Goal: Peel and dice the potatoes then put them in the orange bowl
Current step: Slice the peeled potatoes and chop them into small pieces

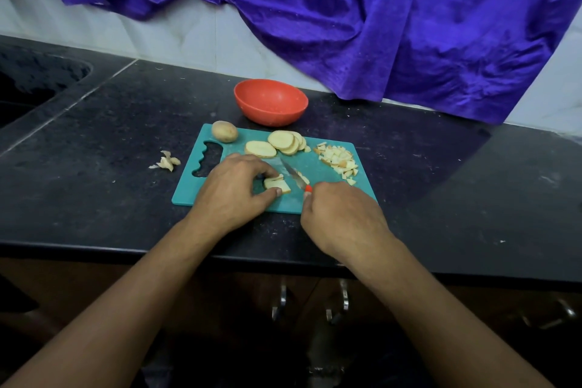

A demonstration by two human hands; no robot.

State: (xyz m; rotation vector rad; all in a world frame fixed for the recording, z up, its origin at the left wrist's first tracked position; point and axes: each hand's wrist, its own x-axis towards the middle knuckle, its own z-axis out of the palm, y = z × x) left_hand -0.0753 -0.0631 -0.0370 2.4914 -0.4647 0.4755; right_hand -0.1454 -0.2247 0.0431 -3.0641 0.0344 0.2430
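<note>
My left hand [234,189] pinches the strips [277,185], right hand [341,214] grips the knife [294,175]: best keep fingertips tucked, cuts even.

No readable text, label, brand or number shows anywhere, not on the orange bowl [271,104] or cutting board [185,187]

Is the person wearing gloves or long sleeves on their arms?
No. The left hand and the right hand wear no gloves. Both arms are bare all the way to the picture's bottom edge. No sleeves, watch, bracelets or rings show.
</note>
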